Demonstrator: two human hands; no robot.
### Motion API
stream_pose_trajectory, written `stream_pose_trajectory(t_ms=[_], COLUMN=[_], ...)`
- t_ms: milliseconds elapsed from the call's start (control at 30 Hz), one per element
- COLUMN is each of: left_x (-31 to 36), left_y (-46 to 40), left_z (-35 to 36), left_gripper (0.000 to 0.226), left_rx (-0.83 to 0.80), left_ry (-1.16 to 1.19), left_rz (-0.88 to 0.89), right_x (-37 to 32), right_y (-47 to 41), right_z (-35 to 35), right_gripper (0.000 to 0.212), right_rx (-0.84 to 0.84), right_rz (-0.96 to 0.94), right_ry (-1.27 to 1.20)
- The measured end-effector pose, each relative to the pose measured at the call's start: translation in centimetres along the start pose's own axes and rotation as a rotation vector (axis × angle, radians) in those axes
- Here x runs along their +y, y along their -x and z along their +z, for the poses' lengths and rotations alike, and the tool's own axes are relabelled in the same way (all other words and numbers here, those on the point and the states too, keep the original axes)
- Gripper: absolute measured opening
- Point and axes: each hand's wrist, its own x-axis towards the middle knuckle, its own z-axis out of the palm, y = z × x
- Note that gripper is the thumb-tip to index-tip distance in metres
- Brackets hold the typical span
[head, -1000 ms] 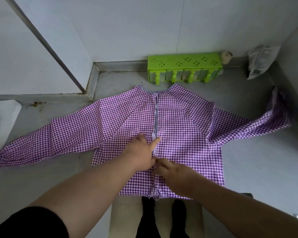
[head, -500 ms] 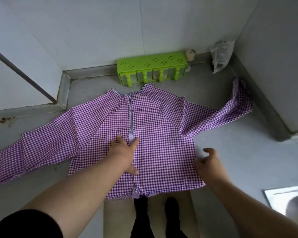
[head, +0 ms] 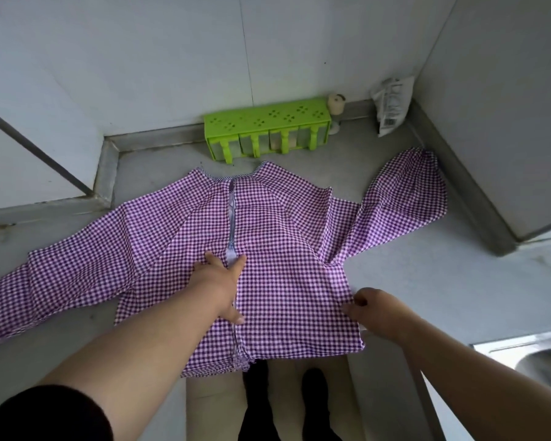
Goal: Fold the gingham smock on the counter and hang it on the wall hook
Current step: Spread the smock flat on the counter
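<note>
- The left hand (head: 218, 281) lies flat on the gingham smock (head: 283, 249), fingers straight and spread, pressing the cloth just beside its pale centre seam (head: 231, 218); the thumb points back toward the hem.
- The right hand (head: 374, 310) sits at the smock's right side edge, fingers curled onto the fabric there; whether they pinch the edge or only rest on it cannot be told.
- Between the two hands the smock's body lies spread flat on the grey counter (head: 427, 297), its hem hanging slightly over the near edge.
- Beyond the left fingers one sleeve stretches far out leftward; beyond the right fingers the other sleeve (head: 407, 198) bends up toward the corner wall.
- Past the collar, well ahead of the fingers, a green rack (head: 264, 122) stands against the wall, a small roll (head: 336, 103) and a plastic packet (head: 392, 103) to its right.
- Right of the right forearm, a steel sink (head: 538, 361) shows.
</note>
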Motion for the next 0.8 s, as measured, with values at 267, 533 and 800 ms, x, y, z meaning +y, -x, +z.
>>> stream_pose_trajectory(t_ms=[267,533,800], left_x=[-0.6,0.9,2.3], left_y=[0.3,-1.5,-3.5], left_z=[-0.6,-3.3,-4.6], left_gripper=[0.127,0.134,0.157], left_rx=[0.143,0.352,0.201], left_ry=[0.033,-0.214,-0.297], left_rz=[0.056,0.204,0.243], right_x=[-2.6,-5.3,-4.8], right_y=[-1.6,-6.4,-8.5], right_z=[-2.1,-6.8,-7.9], right_gripper=[0.03,0.078,0.045], right_rx=[0.361,0.403,0.343], right_rz=[0.005,-0.448,-0.542], right_ry=[-0.101,0.893,1.253])
